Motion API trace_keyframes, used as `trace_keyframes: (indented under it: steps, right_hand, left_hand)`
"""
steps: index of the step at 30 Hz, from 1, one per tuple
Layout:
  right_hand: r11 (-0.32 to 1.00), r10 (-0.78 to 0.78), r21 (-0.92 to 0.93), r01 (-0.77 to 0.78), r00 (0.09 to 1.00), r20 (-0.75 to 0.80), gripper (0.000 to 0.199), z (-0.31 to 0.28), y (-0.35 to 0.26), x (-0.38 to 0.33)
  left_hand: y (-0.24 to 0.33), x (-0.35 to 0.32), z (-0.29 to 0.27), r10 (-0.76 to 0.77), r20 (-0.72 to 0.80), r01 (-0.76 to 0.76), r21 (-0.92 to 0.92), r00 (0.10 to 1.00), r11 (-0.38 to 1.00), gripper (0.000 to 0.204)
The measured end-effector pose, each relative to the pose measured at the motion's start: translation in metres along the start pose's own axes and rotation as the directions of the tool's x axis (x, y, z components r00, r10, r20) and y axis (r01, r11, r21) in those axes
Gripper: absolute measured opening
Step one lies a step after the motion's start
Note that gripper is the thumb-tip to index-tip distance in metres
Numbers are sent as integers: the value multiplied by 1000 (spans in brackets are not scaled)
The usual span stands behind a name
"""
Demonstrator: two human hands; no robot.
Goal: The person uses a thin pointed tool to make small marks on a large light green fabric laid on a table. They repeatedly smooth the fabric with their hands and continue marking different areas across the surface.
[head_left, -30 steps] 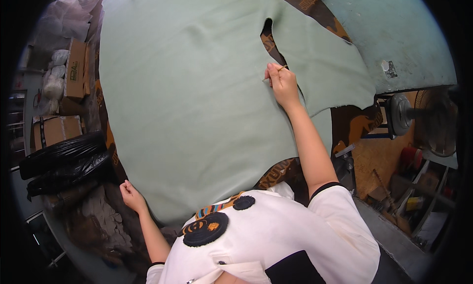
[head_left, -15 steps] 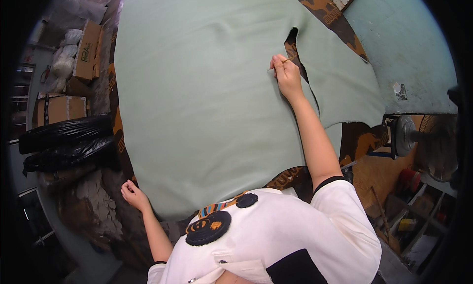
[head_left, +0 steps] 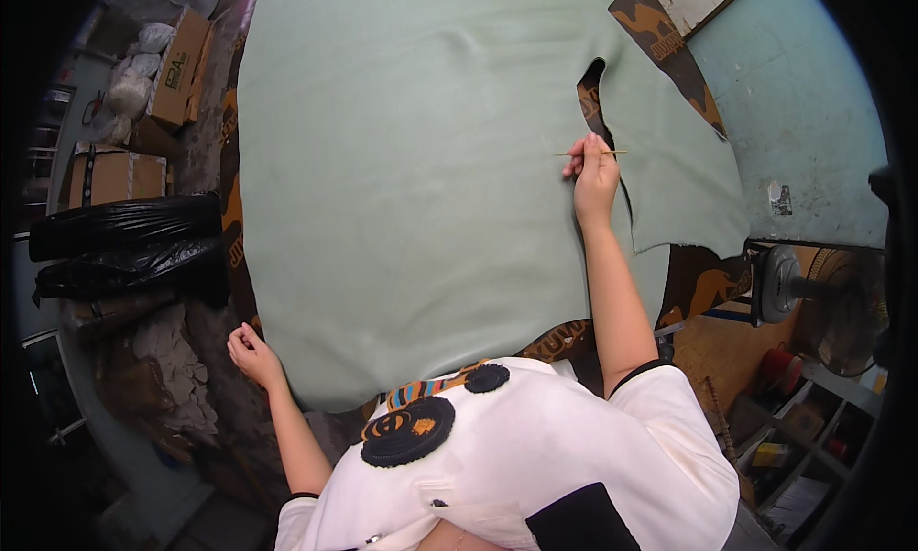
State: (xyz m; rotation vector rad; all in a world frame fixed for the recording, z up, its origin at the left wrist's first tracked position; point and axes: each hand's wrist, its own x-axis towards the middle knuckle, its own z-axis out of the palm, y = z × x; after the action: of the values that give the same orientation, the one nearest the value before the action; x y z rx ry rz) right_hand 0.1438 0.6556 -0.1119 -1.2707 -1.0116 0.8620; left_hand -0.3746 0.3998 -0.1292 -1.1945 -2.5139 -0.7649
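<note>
Golden rod (head_left: pixel 618 152) now level in right hand (head_left: pixel 595 180).

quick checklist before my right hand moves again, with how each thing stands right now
1. Thin stick gripped in the right hand: ok, pinched between thumb and fingers.
2. Stick's left tip touching the pale green sheet: cannot tell.
3. Sheet free of ripples: not ok, soft ripples show toward its far end.
4. Slit unobstructed along its length: not ok, the right hand covers part.
5. Left hand away from the slit: ok, it is by the sheet's near left edge.
</note>
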Motion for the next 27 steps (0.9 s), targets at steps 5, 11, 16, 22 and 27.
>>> trace_keyframes:
  steps: [5, 11, 16, 22, 27]
  right_hand:
    - [975, -61, -209, 77, 995, 82, 47, 2, 0, -25]
    - [918, -155, -343, 197, 977, 146, 45, 5, 0, -18]
    - [991, -1, -132, 17, 993, 122, 36, 24, -16, -44]
    - [993, 58, -120, 6, 851, 523, 33, 79, -29, -102]
    - [939, 67, -320, 123, 849, 524, 38, 95, -34, -108]
  left_hand:
    - [0, 2, 2, -11, 10, 11, 6, 1000, 1000, 33]
    - [-1, 0, 2, -18, -1, 18, 7, 1000, 1000, 30]
    - [-7, 13, 1, -5, 126, 21, -131, 992, 991, 28]
    - [-11, 32, 16, -4, 154, 2, 13, 988, 1000, 46]
    - [-11, 33, 17, -234, 274, 236, 26, 933, 971, 56]
